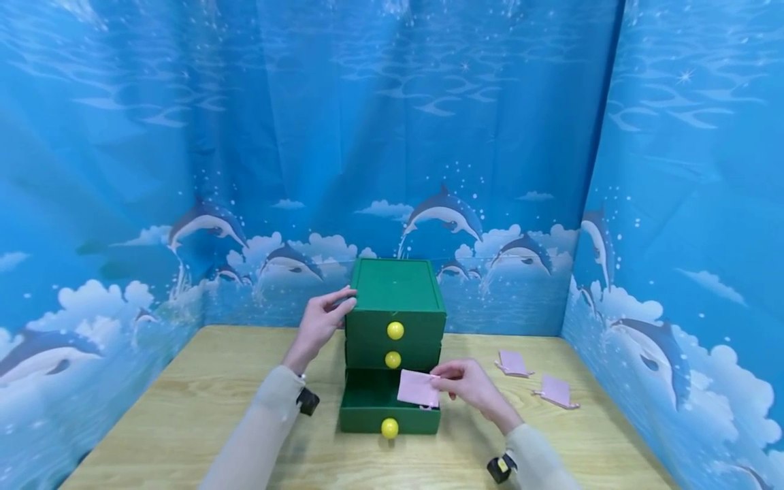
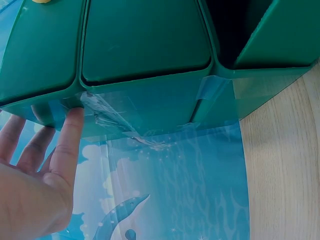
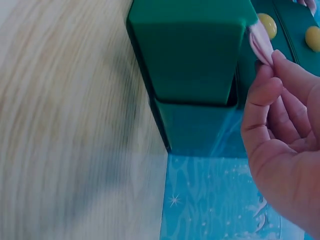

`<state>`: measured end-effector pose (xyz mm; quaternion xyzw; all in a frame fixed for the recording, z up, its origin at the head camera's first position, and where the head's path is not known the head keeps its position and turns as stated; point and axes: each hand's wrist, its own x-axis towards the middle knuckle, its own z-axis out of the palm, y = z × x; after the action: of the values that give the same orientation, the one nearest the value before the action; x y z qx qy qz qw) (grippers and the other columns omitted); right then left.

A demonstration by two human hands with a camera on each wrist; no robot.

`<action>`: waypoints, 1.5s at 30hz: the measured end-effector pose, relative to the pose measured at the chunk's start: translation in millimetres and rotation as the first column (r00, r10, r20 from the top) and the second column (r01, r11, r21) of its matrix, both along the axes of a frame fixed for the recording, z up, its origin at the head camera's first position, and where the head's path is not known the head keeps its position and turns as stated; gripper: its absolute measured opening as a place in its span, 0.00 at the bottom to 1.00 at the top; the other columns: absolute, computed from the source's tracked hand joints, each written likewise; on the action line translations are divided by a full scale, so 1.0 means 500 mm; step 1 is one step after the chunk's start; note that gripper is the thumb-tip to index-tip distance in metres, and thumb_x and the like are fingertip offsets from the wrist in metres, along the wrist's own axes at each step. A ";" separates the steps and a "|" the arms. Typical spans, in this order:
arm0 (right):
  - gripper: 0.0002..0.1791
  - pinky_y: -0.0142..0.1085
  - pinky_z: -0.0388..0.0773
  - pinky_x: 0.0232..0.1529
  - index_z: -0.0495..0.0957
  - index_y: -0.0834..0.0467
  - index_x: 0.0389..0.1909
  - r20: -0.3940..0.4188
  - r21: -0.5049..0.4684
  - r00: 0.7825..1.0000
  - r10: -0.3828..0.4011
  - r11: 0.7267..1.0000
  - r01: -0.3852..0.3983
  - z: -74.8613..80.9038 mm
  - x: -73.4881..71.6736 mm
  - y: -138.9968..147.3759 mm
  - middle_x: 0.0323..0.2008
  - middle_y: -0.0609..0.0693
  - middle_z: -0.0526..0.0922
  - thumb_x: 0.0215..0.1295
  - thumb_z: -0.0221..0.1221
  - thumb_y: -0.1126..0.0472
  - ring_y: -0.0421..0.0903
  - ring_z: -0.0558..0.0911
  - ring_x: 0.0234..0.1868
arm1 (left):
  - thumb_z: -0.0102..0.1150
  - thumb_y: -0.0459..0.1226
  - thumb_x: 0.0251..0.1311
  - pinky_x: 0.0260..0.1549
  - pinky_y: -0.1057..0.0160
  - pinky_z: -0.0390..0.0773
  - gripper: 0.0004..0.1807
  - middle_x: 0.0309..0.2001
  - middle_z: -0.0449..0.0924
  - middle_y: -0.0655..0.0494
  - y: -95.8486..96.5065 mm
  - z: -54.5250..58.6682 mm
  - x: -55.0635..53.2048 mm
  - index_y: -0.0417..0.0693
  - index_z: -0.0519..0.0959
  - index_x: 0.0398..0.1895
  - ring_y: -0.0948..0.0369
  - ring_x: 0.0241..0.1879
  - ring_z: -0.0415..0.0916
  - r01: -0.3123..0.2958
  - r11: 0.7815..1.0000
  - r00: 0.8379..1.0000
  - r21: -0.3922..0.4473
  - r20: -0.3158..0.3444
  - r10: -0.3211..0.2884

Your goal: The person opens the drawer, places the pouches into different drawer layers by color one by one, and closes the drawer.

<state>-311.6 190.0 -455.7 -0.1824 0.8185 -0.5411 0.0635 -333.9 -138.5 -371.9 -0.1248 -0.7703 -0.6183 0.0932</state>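
Observation:
A green drawer cabinet (image 1: 398, 286) with yellow round knobs stands on the table, its bottom drawer (image 1: 361, 418) pulled out. My left hand (image 1: 318, 323) rests its fingertips against the cabinet's left side near the top; in the left wrist view its fingers (image 2: 67, 150) are fairly straight and touch the side wall. Between thumb and fingers, my right hand (image 1: 471, 386) pinches a small pink drawstring pouch (image 1: 418, 388) by its right edge. The pouch is over the right part of the open drawer. In the right wrist view the drawer wall hides most of the pouch (image 3: 261, 44).
Two more pink pouches, a farther one (image 1: 513, 363) and a nearer one (image 1: 555, 391), lie on the wooden table (image 1: 245, 381) to the right. The upper two drawers are closed. Blue dolphin-print curtains (image 1: 306, 136) enclose the back and sides.

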 end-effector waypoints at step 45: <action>0.07 0.36 0.82 0.30 0.87 0.54 0.40 -0.032 0.126 0.996 0.080 0.989 -0.076 -0.004 0.015 -0.148 0.34 0.48 0.87 0.64 0.65 0.58 0.42 0.83 0.29 | 0.53 0.43 0.72 0.37 0.62 0.79 0.21 0.74 0.62 0.54 0.009 0.024 0.026 0.49 0.74 0.65 0.53 0.60 0.75 -0.001 1.000 0.999 0.009 0.039 0.000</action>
<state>-303.9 115.9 -457.5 -0.2199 0.8440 -0.4826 0.0807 -321.0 -134.0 -360.1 -0.1121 -0.7692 -0.6242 0.0788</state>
